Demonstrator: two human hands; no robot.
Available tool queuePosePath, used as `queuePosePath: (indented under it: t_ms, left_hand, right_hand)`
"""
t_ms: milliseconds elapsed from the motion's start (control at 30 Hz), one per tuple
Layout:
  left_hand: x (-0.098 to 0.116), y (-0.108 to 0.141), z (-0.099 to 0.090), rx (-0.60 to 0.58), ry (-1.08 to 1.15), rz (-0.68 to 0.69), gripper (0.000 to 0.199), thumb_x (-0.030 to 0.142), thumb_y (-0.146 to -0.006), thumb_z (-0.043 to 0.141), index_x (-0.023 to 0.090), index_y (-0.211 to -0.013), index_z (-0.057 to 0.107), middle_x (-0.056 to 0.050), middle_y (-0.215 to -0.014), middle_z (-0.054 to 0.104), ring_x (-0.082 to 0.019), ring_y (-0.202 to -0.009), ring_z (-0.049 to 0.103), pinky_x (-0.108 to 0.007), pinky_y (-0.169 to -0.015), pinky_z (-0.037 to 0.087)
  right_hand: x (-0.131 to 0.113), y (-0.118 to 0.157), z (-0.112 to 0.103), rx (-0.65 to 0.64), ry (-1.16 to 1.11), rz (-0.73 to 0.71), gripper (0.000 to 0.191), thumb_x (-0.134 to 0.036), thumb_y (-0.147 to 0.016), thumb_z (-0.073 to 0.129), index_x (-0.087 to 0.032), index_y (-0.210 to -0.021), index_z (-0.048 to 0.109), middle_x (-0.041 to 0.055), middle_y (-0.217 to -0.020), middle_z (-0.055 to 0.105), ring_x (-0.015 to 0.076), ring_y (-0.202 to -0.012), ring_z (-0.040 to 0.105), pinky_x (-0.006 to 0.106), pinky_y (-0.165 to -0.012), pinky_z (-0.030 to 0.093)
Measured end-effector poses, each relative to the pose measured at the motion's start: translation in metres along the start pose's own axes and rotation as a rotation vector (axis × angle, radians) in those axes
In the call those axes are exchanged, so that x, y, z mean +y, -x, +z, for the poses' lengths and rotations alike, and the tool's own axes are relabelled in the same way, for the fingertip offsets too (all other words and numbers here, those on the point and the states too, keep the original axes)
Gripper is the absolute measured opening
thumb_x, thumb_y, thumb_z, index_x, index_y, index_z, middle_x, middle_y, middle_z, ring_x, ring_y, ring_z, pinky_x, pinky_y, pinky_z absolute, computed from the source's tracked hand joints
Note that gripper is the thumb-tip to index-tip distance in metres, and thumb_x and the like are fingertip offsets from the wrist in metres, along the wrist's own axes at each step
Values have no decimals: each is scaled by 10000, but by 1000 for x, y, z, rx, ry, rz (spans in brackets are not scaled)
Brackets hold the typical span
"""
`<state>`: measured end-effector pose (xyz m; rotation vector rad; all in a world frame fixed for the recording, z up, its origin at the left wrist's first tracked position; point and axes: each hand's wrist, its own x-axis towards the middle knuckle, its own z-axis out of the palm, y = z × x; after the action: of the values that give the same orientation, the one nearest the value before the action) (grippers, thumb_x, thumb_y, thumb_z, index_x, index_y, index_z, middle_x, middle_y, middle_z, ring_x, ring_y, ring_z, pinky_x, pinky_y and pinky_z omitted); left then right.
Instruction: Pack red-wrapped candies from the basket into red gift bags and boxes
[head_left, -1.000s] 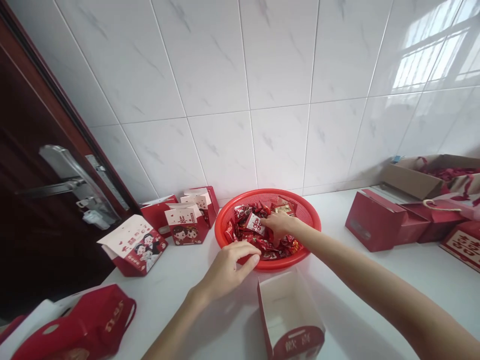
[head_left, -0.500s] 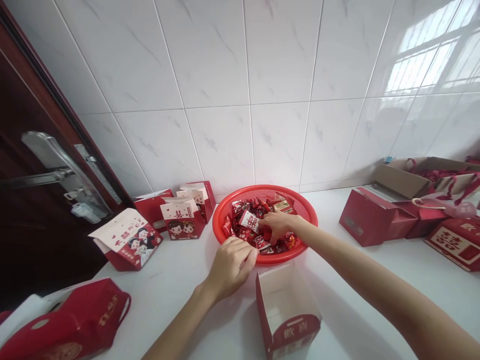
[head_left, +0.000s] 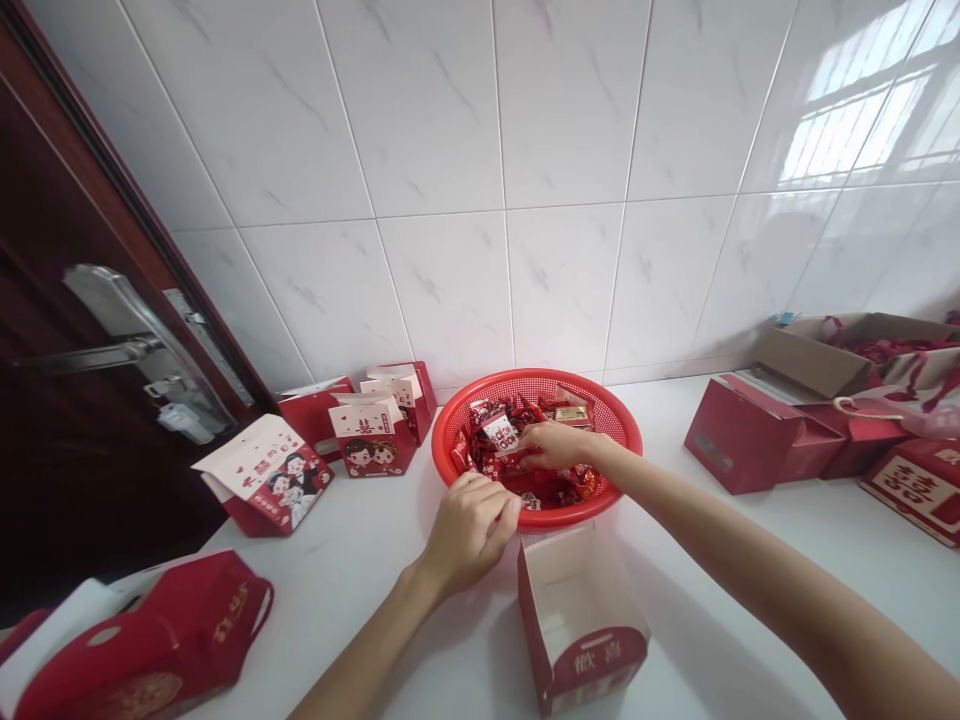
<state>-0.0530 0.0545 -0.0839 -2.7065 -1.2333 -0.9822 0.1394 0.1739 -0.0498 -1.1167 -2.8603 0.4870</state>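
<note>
A red plastic basket holds many red-wrapped candies and stands against the tiled wall. My right hand reaches into it among the candies, fingers curled down, and what they pinch, if anything, is hidden. My left hand is closed at the basket's front left rim, its fingers over the edge. Just in front of the basket stands an open red box with a white inside, in which nothing shows.
Several printed red and white boxes stand at the left, with a larger red box nearer the front. More red boxes and a brown carton are at the right. A dark door borders the left.
My right hand has sunk a little lower and left among the candies, and some candies beneath it have shifted. The view has moved slightly. My left hand stays at the rim.
</note>
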Motion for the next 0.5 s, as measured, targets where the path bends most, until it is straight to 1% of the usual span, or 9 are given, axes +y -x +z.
queuePosePath:
  t_ms: [67, 133, 167, 233, 300, 367, 433, 500]
  left_hand:
    - [1, -1, -1, 0, 24, -31, 459, 260, -1026, 356, 200, -679, 650, -32, -635, 674, -175, -633, 591, -348, -735, 445]
    - [2, -3, -5, 5, 111, -89, 428, 286, -1019, 390, 200, -702, 664, -29, -658, 692, -177, -645, 610, -347, -748, 458]
    - [3, -4, -7, 14, 188, -138, 398, 309, -1016, 412, 198, -749, 687, -35, -709, 721, -183, -678, 639, -345, -756, 473]
    - [4, -7, -14, 48, 392, -278, 345, 378, -1006, 459, 189, -892, 725, -58, -845, 770, -205, -769, 701, -341, -773, 513]
    - [3, -10, -20, 96, 612, -426, 388, 465, -995, 478, 169, -1018, 728, -83, -932, 783, -227, -832, 735, -352, -799, 547]
    - [0, -13, -25, 121, 814, -518, 503, 569, -986, 453, 154, -1066, 726, -96, -927, 786, -242, -832, 746, -383, -842, 562]
    - [-4, -15, -27, 138, 1000, -552, 597, 659, -967, 431, 156, -1049, 741, -102, -923, 789, -258, -863, 747, -407, -880, 564]
    - [-8, -17, -28, 207, 1133, -594, 582, 688, -922, 516, 168, -1019, 758, -97, -965, 793, -275, -966, 736, -408, -930, 556]
  right_hand:
    - [-1, 3, -6, 86, -46, 6, 270, -255, -967, 578, -195, -1122, 791, 80, -965, 776, 209, -814, 674, 281, -768, 490]
    - [-3, 8, -14, 181, -88, 13, 312, -264, -1005, 517, -179, -1181, 760, 75, -944, 779, 205, -786, 675, 291, -761, 505]
    - [-4, 12, -17, 225, -103, 13, 332, -277, -1021, 491, -176, -1216, 741, 72, -949, 780, 208, -800, 679, 297, -769, 514]
    - [-9, 19, -21, 312, -154, -13, 355, -301, -1036, 466, -173, -1256, 713, 69, -974, 781, 217, -856, 692, 307, -790, 533]
    - [-17, 26, -19, 417, -241, -90, 355, -297, -1032, 475, -186, -1284, 698, 64, -996, 783, 220, -890, 708, 312, -794, 552]
    - [-27, 29, -12, 528, -287, -205, 357, -265, -1019, 489, -211, -1309, 690, 66, -1031, 784, 219, -903, 723, 319, -797, 568]
    - [-38, 30, -2, 610, -212, -319, 387, -214, -1019, 464, -218, -1346, 670, 90, -1092, 774, 221, -931, 730, 330, -807, 576]
    - [-46, 28, 9, 666, -84, -404, 417, -188, -1032, 425, -210, -1390, 638, 122, -1161, 754, 226, -963, 730, 342, -805, 583]
